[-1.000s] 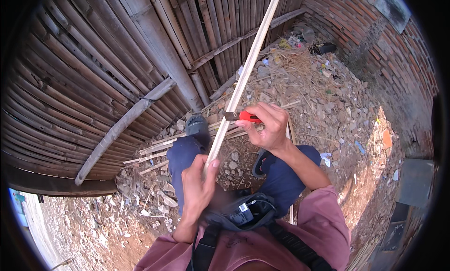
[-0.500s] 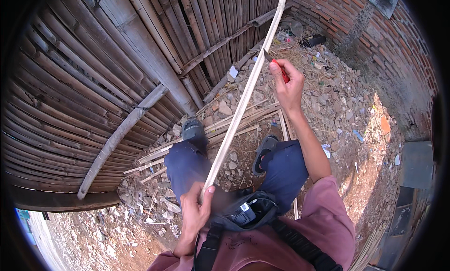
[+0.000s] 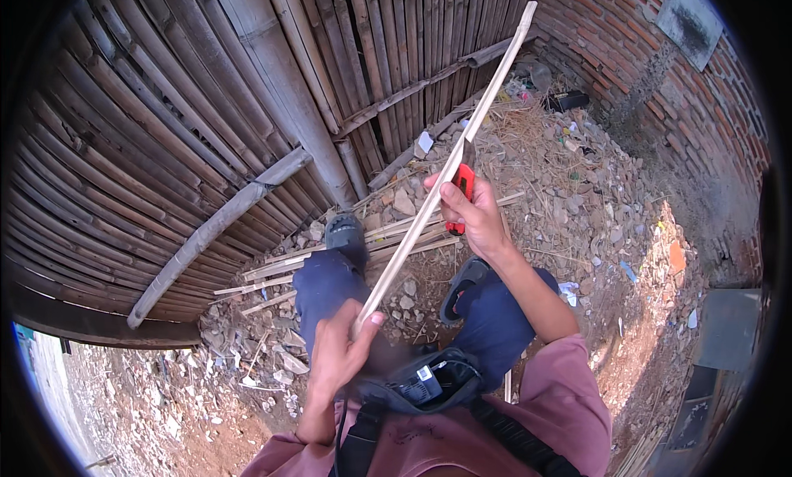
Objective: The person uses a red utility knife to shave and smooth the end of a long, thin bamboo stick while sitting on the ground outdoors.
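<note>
A long pale bamboo strip (image 3: pixel 423 215) slants from my lap up to the far right. Near my left knee, my left hand (image 3: pixel 340 345) is closed around its lower end. My right hand (image 3: pixel 478 216) grips a red utility knife (image 3: pixel 464 180) about midway along the strip. The knife's dark blade lies against the strip's right side, and my right thumb and fingers are right by the wood. Whether the blade bites into it, I cannot tell.
Several cut strips (image 3: pixel 396 239) lie on the rubble between and beyond my feet. A bamboo wall (image 3: pixel 190 139) rises on the left, a brick wall (image 3: pixel 693 89) on the far right. An open waist bag (image 3: pixel 433 386) sits at my lap, a phone-like device inside.
My right hand with the utility knife has come down along the strip toward me. The strip's far end sits slightly lower and farther right; my left hand keeps its hold.
</note>
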Demonstrator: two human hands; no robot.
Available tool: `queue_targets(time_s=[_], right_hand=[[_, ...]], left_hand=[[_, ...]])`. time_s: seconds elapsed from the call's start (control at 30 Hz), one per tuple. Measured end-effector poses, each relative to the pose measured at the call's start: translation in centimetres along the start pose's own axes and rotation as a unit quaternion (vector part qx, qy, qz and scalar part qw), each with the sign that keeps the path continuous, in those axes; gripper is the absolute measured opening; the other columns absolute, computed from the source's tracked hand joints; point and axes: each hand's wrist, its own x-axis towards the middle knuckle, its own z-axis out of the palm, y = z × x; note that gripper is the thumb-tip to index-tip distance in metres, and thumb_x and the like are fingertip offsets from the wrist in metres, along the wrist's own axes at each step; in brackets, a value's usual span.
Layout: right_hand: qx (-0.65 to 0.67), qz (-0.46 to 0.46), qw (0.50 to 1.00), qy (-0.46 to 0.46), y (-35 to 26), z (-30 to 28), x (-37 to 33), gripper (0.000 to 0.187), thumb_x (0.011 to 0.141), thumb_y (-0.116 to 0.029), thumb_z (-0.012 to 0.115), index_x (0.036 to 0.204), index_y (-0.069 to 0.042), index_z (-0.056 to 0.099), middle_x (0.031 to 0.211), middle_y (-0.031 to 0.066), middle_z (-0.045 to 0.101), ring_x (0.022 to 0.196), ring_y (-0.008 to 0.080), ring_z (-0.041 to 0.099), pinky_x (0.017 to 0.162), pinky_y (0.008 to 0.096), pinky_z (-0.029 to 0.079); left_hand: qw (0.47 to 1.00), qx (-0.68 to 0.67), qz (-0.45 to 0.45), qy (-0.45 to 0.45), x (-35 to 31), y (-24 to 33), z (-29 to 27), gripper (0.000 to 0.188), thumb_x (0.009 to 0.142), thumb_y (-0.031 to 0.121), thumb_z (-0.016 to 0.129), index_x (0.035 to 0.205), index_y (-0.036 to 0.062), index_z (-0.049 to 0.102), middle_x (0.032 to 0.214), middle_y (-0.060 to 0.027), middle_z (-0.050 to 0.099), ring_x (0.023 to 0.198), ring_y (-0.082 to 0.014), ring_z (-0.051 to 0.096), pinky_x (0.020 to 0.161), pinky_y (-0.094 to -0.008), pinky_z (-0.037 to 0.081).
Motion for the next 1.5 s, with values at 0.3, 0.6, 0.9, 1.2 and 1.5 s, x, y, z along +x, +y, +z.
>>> queue_targets(time_s=[0.3, 0.6, 0.9, 1.2, 1.5], right_hand=[[0.113, -0.032, 0.991, 0.071, -0.9, 0.0, -0.6, 0.028, 0.107, -0.026, 0.069, 0.12, -0.001, 0.07, 0.084, -0.0011, 0.058, 0.059, 0.0018, 0.041, 0.052, 0.0194, 0.031], [0.073, -0.035, 0.992, 0.099, -1.9, -0.5, -0.7, 0.031, 0.108, -0.032, 0.067, 0.115, -0.002, 0.067, 0.084, -0.0011, 0.057, 0.058, 0.0034, 0.043, 0.051, 0.0192, 0.033], [0.099, -0.024, 0.988, 0.118, -2.0, -1.5, -0.5, 0.026, 0.106, -0.028, 0.071, 0.109, -0.003, 0.07, 0.082, -0.0023, 0.061, 0.058, 0.0026, 0.045, 0.053, 0.0185, 0.034], [-0.079, -0.067, 0.985, 0.141, -3.5, -2.6, -0.1, 0.036, 0.11, -0.036, 0.058, 0.123, -0.003, 0.066, 0.077, -0.0019, 0.057, 0.058, 0.0019, 0.042, 0.052, 0.0194, 0.032], [-0.397, -0.227, 0.888, 0.052, -0.4, 1.0, -3.9, 0.038, 0.103, -0.033, 0.063, 0.115, 0.001, 0.052, 0.079, 0.0143, 0.067, 0.067, 0.0246, 0.068, 0.062, 0.0369, 0.052]], left_hand=[[0.993, 0.031, 0.09, 0.071, 2.3, 2.2, 0.3, 0.038, 0.09, 0.025, 0.086, 0.113, 0.0016, 0.067, 0.078, -0.012, 0.07, 0.068, -0.0236, 0.068, 0.068, -0.0353, 0.053], [0.994, -0.079, 0.074, -0.03, 4.8, 2.4, 1.5, 0.021, 0.109, 0.016, 0.063, 0.118, -0.0012, 0.072, 0.08, -0.0046, 0.071, 0.069, -0.0091, 0.065, 0.062, -0.0269, 0.052], [0.98, -0.163, 0.038, -0.105, 4.5, 1.3, 1.1, 0.03, 0.108, 0.02, 0.065, 0.13, 0.0006, 0.068, 0.084, 0.0001, 0.067, 0.065, -0.0067, 0.061, 0.057, -0.0243, 0.048], [0.987, -0.093, 0.034, -0.123, 4.7, 0.1, -0.3, 0.024, 0.1, 0.015, 0.076, 0.117, 0.0028, 0.063, 0.084, 0.0038, 0.064, 0.074, -0.0031, 0.056, 0.064, -0.0231, 0.044], [0.976, -0.206, 0.015, -0.063, 4.5, 2.6, 1.0, 0.036, 0.094, 0.011, 0.083, 0.12, 0.0015, 0.061, 0.093, 0.0043, 0.06, 0.08, -0.0024, 0.05, 0.071, -0.0206, 0.042]])
